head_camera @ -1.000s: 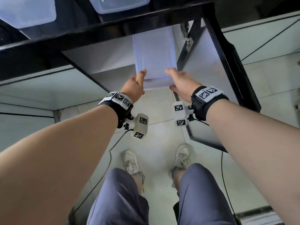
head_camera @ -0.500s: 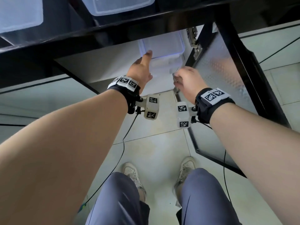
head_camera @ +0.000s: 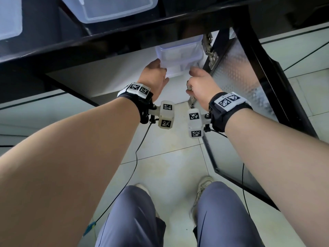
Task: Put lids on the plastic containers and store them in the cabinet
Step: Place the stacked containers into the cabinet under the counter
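A clear lidded plastic container (head_camera: 179, 56) stands deep on the white cabinet shelf (head_camera: 114, 75), close to the right wall. It looks like two boxes stacked. My left hand (head_camera: 154, 77) reaches in and its fingers touch the container's front left corner. My right hand (head_camera: 201, 83) hovers at the container's front right corner with its fingers curled and nothing held in them. Both wrists carry black straps with marker blocks.
The black countertop (head_camera: 124, 38) overhangs the cabinet. On it lie an open clear container (head_camera: 115, 9) and another (head_camera: 8, 18) at the far left. The frosted-glass cabinet door (head_camera: 245, 97) stands open to the right, with hinges (head_camera: 211, 50). Below are my legs and tiled floor.
The container went from both hands' grip at the shelf's front to deep inside the cabinet. My right hand has let go and curled; my left hand followed the container inward.
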The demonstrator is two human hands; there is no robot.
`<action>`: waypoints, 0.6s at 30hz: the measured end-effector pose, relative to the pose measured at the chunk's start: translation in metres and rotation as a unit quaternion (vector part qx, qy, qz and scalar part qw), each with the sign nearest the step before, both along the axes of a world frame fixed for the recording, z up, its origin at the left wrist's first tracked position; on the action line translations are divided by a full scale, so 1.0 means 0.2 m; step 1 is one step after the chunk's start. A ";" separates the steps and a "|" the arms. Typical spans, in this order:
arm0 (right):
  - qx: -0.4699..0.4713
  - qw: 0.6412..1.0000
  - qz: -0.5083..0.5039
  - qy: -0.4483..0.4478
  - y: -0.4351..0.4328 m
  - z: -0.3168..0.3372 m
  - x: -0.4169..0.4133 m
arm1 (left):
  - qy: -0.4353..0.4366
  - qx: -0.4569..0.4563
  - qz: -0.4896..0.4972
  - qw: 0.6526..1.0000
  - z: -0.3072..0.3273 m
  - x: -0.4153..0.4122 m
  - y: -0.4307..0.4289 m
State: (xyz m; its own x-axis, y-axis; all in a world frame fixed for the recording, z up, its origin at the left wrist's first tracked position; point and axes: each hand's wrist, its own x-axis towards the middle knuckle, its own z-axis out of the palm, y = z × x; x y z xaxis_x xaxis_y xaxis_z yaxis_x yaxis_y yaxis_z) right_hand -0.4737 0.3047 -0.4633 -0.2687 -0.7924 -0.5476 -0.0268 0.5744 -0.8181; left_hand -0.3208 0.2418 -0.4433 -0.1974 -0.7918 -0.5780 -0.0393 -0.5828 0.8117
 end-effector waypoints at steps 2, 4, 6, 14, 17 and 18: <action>0.015 1.000 -0.013 -0.008 0.01 0.00 0.00 | -0.015 0.009 0.016 1.000 0.00 0.00 0.01; 0.032 0.999 -0.027 -0.019 0.06 0.03 0.01 | -0.047 0.030 0.028 0.998 0.02 0.03 0.07; 0.050 0.998 -0.031 -0.025 0.12 0.10 0.02 | -0.087 0.065 0.022 0.994 0.09 0.06 0.15; 0.097 0.995 -0.001 -0.016 0.34 0.71 0.12 | -0.161 0.119 -0.020 0.979 0.64 0.20 0.48; 0.092 0.996 0.009 -0.014 0.32 0.99 0.14 | -0.162 0.109 -0.024 0.980 0.89 0.26 0.51; 0.085 0.996 0.011 -0.008 0.30 1.08 0.16 | -0.158 0.102 -0.021 0.982 0.97 0.28 0.51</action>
